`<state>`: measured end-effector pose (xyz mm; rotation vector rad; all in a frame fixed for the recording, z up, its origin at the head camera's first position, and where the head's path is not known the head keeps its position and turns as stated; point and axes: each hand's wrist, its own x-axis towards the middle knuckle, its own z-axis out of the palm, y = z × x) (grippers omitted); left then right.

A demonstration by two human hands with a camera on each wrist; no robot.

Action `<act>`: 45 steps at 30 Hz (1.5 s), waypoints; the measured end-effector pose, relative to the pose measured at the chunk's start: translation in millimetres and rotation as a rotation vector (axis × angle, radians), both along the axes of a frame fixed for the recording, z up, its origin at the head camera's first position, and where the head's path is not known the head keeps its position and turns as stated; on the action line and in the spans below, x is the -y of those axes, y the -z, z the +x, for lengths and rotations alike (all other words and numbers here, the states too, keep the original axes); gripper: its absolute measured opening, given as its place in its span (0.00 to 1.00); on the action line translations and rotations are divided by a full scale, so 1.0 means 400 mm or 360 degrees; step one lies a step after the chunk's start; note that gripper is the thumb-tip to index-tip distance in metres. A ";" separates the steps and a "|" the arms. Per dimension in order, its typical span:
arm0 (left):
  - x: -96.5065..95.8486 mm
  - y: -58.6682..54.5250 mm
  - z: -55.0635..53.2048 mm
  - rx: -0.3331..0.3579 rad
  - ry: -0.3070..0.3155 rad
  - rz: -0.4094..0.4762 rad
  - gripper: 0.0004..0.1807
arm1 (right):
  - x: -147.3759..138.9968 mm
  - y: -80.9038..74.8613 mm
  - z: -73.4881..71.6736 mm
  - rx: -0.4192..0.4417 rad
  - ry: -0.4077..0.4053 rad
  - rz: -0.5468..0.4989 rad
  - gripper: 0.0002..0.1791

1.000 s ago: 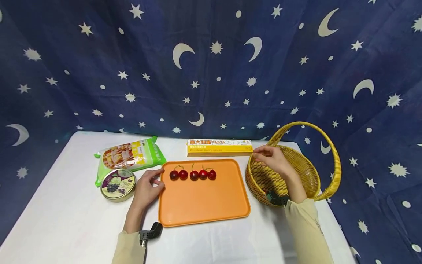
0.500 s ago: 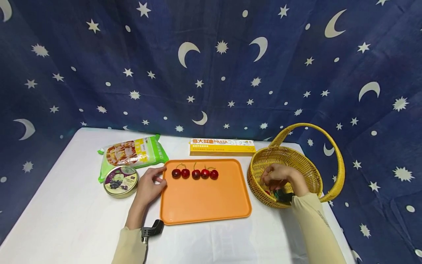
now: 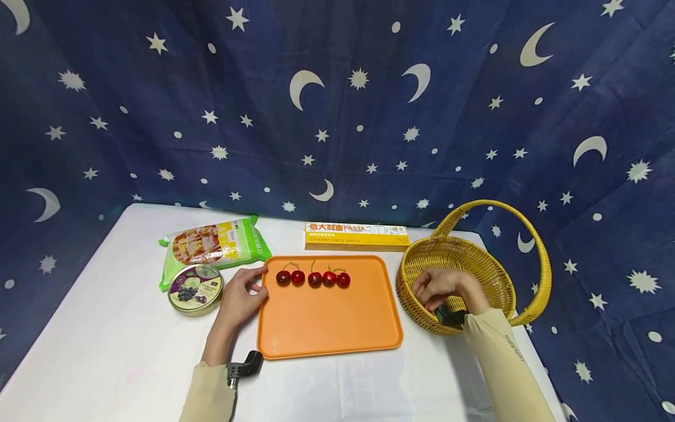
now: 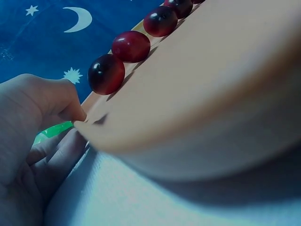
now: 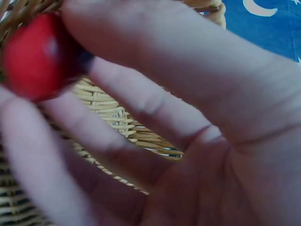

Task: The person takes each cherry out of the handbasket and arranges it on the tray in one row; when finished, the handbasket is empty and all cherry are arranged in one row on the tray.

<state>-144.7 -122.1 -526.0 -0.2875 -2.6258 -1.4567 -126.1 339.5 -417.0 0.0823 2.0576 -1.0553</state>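
Observation:
An orange tray (image 3: 329, 322) lies mid-table, a row of several dark red cherries (image 3: 314, 279) with stems along its far part. My left hand (image 3: 239, 298) holds the tray's left rim near the far corner; in the left wrist view its fingertips meet at the tray edge (image 4: 101, 136). My right hand (image 3: 440, 286) is down inside a yellow wicker basket (image 3: 474, 252) with a tall arched handle. Seen from the right wrist, a bright red cherry (image 5: 37, 59) sits between the thumb and a finger, somewhat blurred. The head view hides this cherry behind the hand.
Left of the tray are a round tin (image 3: 196, 290) with fruit on its lid and a green food packet (image 3: 216, 245). A yellow and white pasta box (image 3: 355, 237) lies behind the tray. A dark blue starry cloth (image 3: 337, 117) hangs behind the table.
My right hand has moved from above the basket's left rim down into the basket, then slightly left, and now pinches a cherry. My left hand stays at the tray's rim.

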 end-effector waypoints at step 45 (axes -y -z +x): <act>0.000 -0.001 0.000 0.0081 0.0017 0.0003 0.27 | 0.041 -0.036 0.023 -0.1144 0.0706 -0.0150 0.23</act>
